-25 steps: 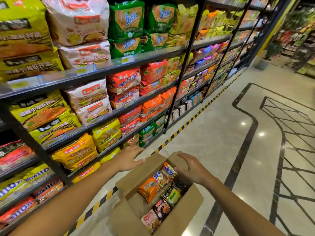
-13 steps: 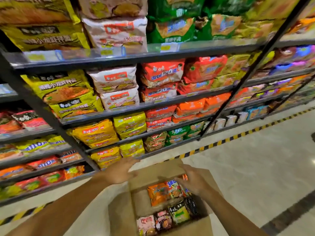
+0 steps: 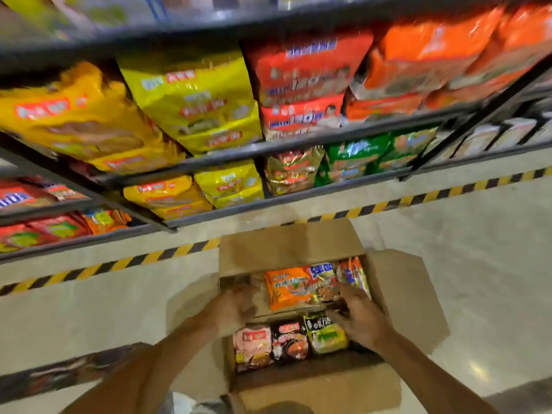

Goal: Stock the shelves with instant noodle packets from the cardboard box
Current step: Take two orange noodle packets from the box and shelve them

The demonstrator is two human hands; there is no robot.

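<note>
Since half a second ago both hands have dropped off the flaps and into the cardboard box (image 3: 397, 294); view has tilted down with them, frame is motion-blurred. So carrying looks done and I'm at the pick step, nothing stocked yet from what I see.

Left hand (image 3: 236, 307) sits at the box's left inner edge, fingers spread and loose, holding nothing. Right hand (image 3: 363, 319) is over the right side of the packets, fingers curled down toward them. Can't tell if it has closed on one, too blurred.

Stock: orange noodle packet (image 3: 288, 289) lies flat at the far end, between the hands. Near row stands on edge: pink packet (image 3: 252, 345), dark red packet (image 3: 289, 343), black-and-yellow packet (image 3: 327, 334).

Box sits on the floor just short of the yellow-black floor tape (image 3: 418, 198), shelves (image 3: 209, 162) right behind it. Lower shelves already packed with yellow multipacks (image 3: 191, 103). Free slots look scarce. Open flaps crowd the reach.
</note>
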